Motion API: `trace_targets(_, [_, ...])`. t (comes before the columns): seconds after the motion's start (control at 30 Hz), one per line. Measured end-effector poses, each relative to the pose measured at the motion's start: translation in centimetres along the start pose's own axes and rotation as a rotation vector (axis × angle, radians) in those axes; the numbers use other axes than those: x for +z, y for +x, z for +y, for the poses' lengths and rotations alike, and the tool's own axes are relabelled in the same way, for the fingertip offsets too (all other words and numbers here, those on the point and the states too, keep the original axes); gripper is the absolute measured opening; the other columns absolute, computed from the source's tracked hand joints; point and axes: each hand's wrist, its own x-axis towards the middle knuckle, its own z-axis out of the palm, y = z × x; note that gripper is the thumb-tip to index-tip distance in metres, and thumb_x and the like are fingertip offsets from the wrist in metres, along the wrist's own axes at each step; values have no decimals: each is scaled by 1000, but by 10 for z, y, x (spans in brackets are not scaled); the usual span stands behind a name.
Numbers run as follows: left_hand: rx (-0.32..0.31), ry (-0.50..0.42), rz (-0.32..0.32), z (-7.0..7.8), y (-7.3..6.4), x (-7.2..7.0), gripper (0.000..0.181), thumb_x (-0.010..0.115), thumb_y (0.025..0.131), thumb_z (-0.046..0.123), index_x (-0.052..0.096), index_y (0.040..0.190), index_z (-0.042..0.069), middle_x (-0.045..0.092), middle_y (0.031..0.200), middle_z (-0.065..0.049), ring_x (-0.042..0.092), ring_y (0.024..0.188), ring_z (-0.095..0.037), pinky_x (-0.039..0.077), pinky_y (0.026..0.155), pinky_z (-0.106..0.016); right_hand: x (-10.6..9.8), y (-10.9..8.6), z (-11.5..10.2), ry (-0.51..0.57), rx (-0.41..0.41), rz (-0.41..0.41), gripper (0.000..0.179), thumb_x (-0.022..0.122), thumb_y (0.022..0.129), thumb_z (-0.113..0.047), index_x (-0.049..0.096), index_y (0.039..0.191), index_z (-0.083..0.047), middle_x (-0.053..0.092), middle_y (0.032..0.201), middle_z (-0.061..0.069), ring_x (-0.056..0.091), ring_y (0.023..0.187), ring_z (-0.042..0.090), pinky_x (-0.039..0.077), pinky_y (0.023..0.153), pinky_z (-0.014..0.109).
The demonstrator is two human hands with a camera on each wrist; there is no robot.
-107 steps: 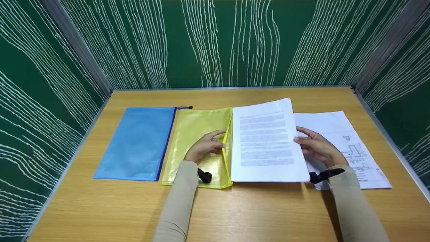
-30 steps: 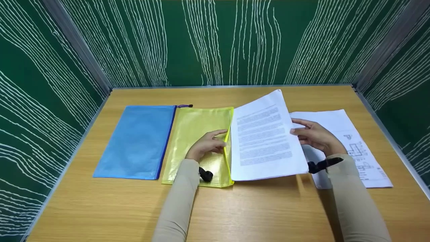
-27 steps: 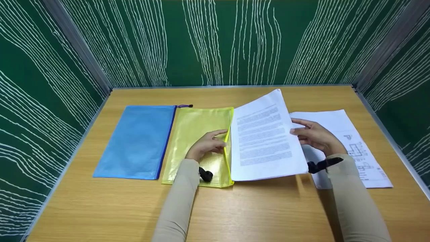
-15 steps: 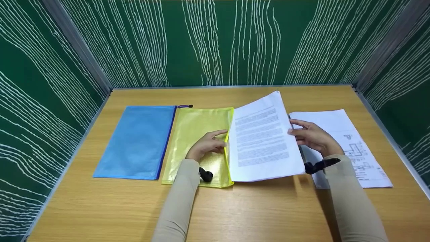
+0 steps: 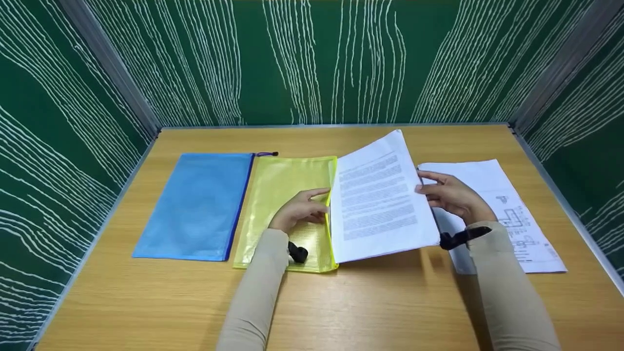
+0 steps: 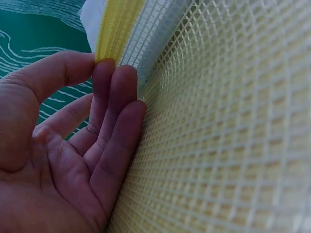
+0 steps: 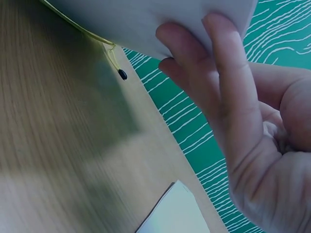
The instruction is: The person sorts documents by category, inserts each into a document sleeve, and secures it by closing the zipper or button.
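Note:
My left hand (image 5: pixel 301 210) pinches the open edge of a yellow mesh zip pouch (image 5: pixel 278 180) lying flat. Up close in the left wrist view, thumb and fingertips meet at its yellow zip edge (image 6: pixel 114 34). My right hand (image 5: pixel 451 197) grips a stack of printed paper (image 5: pixel 375 200) by its right edge, thumb on top and fingers beneath. The stack tilts, its right side raised off the table and its left edge at the pouch mouth. From below, the right wrist view shows the fingers under the paper (image 7: pixel 141 19) and the pouch's dark zip pull (image 7: pixel 122 74).
A blue zip pouch (image 5: pixel 195 209) with a dark blue zip edge lies left of the yellow one. To the right, partly behind my right hand, lies paper with a line drawing (image 5: pixel 487 183). Green walls (image 5: pixel 326 63) with white lines enclose the wooden table (image 5: pixel 370 307) on three sides.
The paper stack has tilted up on its right side and shifted left, its left edge closer into the pouch mouth. My right hand moved left with it; my left hand has stayed at the pouch edge.

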Motion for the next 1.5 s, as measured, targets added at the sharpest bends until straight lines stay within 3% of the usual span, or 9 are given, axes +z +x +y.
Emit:
trace_targets(0.43, [-5,-12,12,0,0,1,66,66,86,9,41,147,21,65,72,-5,63,66,-17,58,74,-35,8,7,5,37,-16,-28,70,61,93,-7,22,152,-3,74,98,4,72,84,19,58,68,27])
trace_targets(0.8, [0,-58,3,-3,-1,1,66,66,87,9,42,146,24,65,74,-4,64,68,-16,56,71,-31,16,15,18,40,8,-40,74,60,94,-9,16,154,-4,74,98,2,72,88,19,58,72,28])
trace_targets(1.2, [-3,-65,-6,-2,0,1,64,66,87,10,43,146,25,65,71,-3,64,67,-15,56,71,-30,19,19,31,-8,-14,-18,75,61,94,-12,15,154,-3,74,98,-1,72,87,15,58,72,25])
trace_targets(1.5, [-22,-58,12,-2,-1,1,64,66,88,10,44,145,27,65,71,-3,64,67,-16,57,73,-32,20,15,36,-12,-4,43,76,62,93,-11,17,153,-3,74,92,-4,72,83,12,57,69,21])
